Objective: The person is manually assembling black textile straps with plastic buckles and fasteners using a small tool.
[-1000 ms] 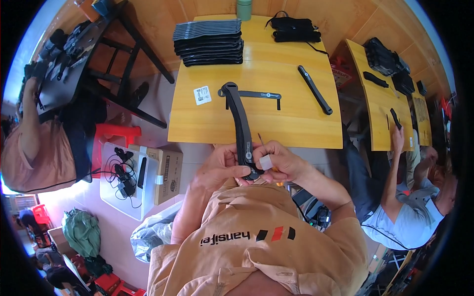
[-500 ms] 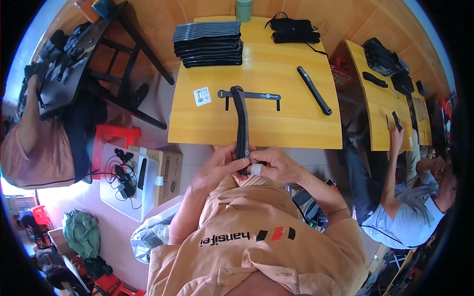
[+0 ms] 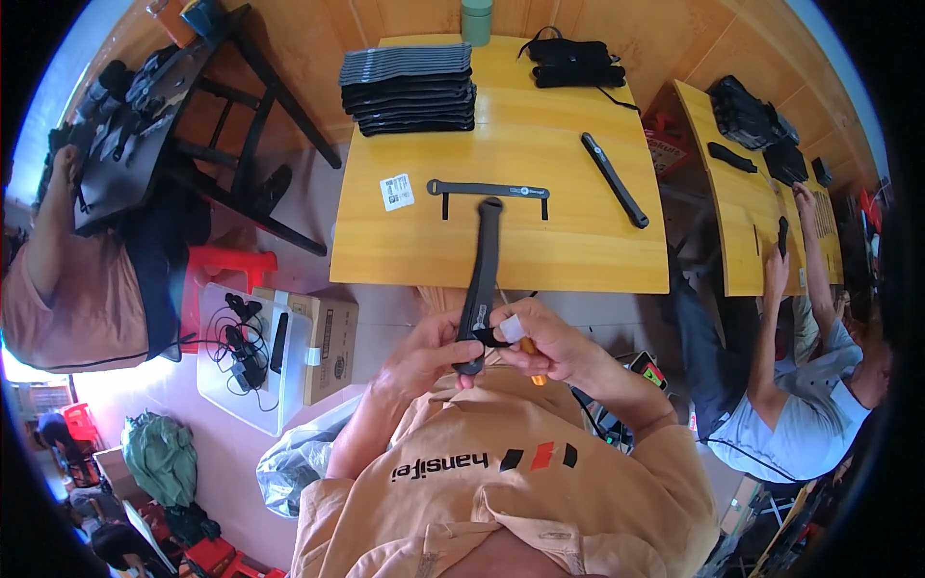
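A long black strap (image 3: 486, 255) with rounded ends points away from me, its far end over the table's near edge. My left hand (image 3: 431, 352) is closed around its near end, thumb on top. My right hand (image 3: 541, 345), with white tape round a finger, is closed on a thin-shafted tool with an orange handle (image 3: 537, 374). Its fingers also meet a short black band (image 3: 493, 337) at the strap's side. On the table lie a crosswise strap (image 3: 487, 190) with two short black tabs, a slanted strap (image 3: 614, 180) and a white label (image 3: 396, 192).
A tall stack of black and grey straps (image 3: 409, 91) stands on the yellow table (image 3: 405, 250), beside a green canister (image 3: 476, 21) and a black bundle (image 3: 576, 63). Co-workers sit at tables on both sides. A bin of cables (image 3: 246, 356) and a cardboard box (image 3: 330, 347) are at lower left.
The strap has come nearer to me and its far end has swung slightly right. The orange-handled tool now shows in my right hand. The right co-worker's other hand has reached over their table.
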Demonstrator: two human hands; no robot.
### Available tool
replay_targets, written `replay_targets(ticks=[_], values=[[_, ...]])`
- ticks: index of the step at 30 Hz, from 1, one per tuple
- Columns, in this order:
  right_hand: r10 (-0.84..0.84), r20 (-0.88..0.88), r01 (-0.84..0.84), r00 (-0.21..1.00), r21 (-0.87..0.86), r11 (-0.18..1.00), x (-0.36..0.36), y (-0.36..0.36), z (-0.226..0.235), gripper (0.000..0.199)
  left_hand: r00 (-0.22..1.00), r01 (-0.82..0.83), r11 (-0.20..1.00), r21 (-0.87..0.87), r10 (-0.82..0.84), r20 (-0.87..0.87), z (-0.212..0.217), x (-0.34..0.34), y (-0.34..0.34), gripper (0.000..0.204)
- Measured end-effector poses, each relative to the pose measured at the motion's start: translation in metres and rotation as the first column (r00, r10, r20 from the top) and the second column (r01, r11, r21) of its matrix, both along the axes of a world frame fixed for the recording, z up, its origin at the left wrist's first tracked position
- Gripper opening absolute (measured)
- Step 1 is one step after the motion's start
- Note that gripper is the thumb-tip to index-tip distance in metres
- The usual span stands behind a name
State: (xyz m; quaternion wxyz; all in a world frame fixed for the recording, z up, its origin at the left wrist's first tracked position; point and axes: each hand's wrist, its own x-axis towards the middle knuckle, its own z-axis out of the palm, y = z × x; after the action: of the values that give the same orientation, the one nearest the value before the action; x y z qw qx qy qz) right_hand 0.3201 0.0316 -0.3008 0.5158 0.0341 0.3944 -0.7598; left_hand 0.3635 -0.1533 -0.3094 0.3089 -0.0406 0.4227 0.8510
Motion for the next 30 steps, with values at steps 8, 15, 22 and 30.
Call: replay_targets(ticks=[8,15,22,30], values=[[-0.109,0.017,0.110,0.994,-0.110,0.988,-0.007,0.049,0.022,0.022,0.879,0.439,0.859,-0.264,-0.471,-0.071,-0.009,0.017,-0.056,0.031],[-0.593,-0.271,0.415,0.758,-0.501,0.759,-0.013,0.146,0.060,0.026,0.743,0.658,0.709,-0.254,-0.667,0.061,-0.029,0.043,-0.161,0.033],[-0.548,-0.702,0.623,0.455,-0.189,0.759,-0.015,0.163,0.089,0.027,1.000,-0.022,0.940,-0.340,0.019,-0.012,-0.048,0.059,-0.178,0.023],[0.464,-0.867,0.741,0.182,0.431,0.515,-0.029,0.105,0.100,0.011,0.856,-0.510,0.747,-0.427,0.489,-0.168,-0.073,-0.023,-0.109,0.024]])
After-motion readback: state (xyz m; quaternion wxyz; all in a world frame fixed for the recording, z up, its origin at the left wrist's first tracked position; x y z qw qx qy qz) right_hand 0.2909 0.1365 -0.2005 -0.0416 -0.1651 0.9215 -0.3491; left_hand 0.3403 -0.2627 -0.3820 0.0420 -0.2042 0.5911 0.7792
